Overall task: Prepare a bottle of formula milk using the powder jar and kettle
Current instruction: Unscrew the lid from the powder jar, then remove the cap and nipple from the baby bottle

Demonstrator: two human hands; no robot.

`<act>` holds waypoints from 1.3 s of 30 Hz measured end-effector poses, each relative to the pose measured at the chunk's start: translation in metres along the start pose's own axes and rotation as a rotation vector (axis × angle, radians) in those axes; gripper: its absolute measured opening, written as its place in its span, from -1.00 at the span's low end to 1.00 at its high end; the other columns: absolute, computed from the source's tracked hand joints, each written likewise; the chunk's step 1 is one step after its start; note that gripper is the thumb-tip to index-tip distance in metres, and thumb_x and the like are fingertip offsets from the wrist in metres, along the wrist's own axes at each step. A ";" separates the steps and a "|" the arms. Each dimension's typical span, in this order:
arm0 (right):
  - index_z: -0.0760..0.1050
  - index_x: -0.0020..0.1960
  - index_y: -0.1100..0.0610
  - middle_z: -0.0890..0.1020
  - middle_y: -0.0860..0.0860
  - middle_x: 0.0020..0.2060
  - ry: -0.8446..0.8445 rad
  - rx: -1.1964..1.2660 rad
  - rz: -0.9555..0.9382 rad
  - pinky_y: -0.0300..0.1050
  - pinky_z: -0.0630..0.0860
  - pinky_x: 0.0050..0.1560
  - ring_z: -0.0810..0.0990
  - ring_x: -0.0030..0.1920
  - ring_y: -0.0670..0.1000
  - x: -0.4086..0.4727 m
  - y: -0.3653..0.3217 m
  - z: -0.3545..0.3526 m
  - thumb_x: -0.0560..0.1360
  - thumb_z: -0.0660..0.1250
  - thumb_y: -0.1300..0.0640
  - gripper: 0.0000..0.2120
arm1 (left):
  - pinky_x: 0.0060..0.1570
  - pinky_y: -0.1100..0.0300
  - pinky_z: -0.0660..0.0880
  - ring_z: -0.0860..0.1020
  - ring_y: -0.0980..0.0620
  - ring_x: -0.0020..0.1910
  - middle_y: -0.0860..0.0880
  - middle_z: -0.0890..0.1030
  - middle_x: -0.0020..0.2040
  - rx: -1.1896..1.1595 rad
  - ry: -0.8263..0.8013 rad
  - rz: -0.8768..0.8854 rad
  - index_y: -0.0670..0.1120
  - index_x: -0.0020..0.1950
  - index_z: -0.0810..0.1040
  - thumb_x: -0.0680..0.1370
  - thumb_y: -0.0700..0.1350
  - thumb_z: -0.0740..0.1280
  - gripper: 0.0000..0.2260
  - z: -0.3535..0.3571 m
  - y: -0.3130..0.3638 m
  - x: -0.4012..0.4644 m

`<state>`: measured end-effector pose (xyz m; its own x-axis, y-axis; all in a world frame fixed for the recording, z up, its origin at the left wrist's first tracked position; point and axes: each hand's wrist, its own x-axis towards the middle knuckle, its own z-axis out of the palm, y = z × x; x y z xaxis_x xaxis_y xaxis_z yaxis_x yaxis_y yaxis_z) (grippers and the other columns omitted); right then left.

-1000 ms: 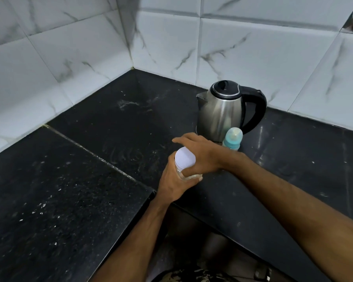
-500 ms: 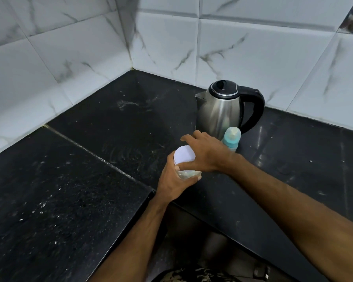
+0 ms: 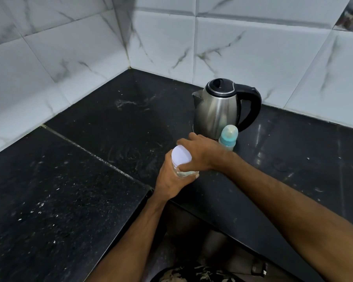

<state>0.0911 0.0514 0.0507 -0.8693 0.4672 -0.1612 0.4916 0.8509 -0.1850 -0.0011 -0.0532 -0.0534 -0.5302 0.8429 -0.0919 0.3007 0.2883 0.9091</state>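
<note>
A clear powder jar with a white lid stands on the black counter near its inner corner edge. My left hand wraps round the jar's body from the left. My right hand curls over the lid from the right, fingers around its rim. Behind my right hand stands a baby bottle with a teal collar and clear cap, its lower part hidden. A steel kettle with a black lid and handle sits just behind the bottle.
The black stone counter forms an L with a cut-in edge right below the jar. White marble-look tiles close off the back and left. White specks and smears lie on the counter.
My right hand has shifted slightly around the lid while my left hand keeps the jar in place. The jar stays on the same spot.
</note>
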 end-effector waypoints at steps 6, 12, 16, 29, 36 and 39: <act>0.31 0.38 -0.15 0.33 -0.03 0.02 0.093 0.140 -0.033 -0.08 0.45 0.05 0.44 0.03 0.04 -0.001 0.007 -0.014 0.34 0.42 -0.24 -0.34 | 0.01 0.58 0.38 0.50 0.44 0.14 0.35 0.49 0.14 -0.023 0.013 0.079 0.29 0.27 0.28 0.27 -0.04 0.65 -0.25 -0.003 0.001 -0.002; 0.28 0.24 -0.07 0.43 -0.05 0.13 0.316 0.523 -0.031 -0.04 0.53 0.08 0.46 0.08 -0.04 -0.022 0.030 -0.014 0.27 0.46 -0.19 -0.37 | 0.05 0.48 0.43 0.54 0.37 0.13 0.25 0.55 0.16 -0.042 0.009 0.148 0.19 0.32 0.31 0.27 -0.12 0.66 -0.23 -0.004 0.000 -0.002; 0.26 0.36 -0.10 0.42 -0.08 0.21 0.389 0.632 -0.005 -0.13 0.53 0.13 0.46 0.17 -0.07 -0.059 0.047 0.011 0.36 0.51 -0.12 -0.32 | 0.17 0.26 0.50 0.55 0.29 0.15 0.22 0.57 0.18 -0.041 0.012 0.135 0.13 0.35 0.33 0.21 0.04 0.64 -0.21 -0.004 -0.002 -0.002; 0.27 0.16 -0.14 0.46 -0.18 0.17 0.362 0.767 0.252 -0.11 0.51 0.14 0.46 0.18 -0.15 -0.116 0.054 0.132 0.25 0.56 -0.17 -0.37 | 0.05 0.57 0.37 0.48 0.48 0.09 0.28 0.52 0.15 -0.004 0.019 0.113 0.06 0.38 0.30 0.26 -0.12 0.66 -0.19 -0.003 -0.007 0.001; 0.29 0.30 -0.13 0.41 -0.24 0.23 0.286 0.632 0.219 -0.12 0.44 0.27 0.40 0.23 -0.17 -0.123 0.058 0.141 0.25 0.56 -0.20 -0.27 | 0.05 0.55 0.38 0.49 0.45 0.11 0.26 0.53 0.16 -0.003 0.025 0.093 0.10 0.36 0.29 0.25 -0.10 0.66 -0.19 -0.002 -0.006 0.001; 0.26 0.36 -0.12 0.35 -0.27 0.26 0.276 0.598 0.195 -0.13 0.36 0.35 0.34 0.26 -0.20 -0.122 0.060 0.139 0.26 0.58 -0.17 -0.22 | 0.06 0.55 0.38 0.49 0.44 0.12 0.23 0.54 0.18 -0.007 0.016 0.099 0.12 0.35 0.29 0.24 -0.09 0.66 -0.19 -0.002 -0.005 0.002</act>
<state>0.2336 0.0118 -0.0756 -0.7041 0.7101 -0.0073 0.5150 0.5035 -0.6938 -0.0053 -0.0537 -0.0573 -0.5105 0.8599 0.0050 0.3467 0.2005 0.9163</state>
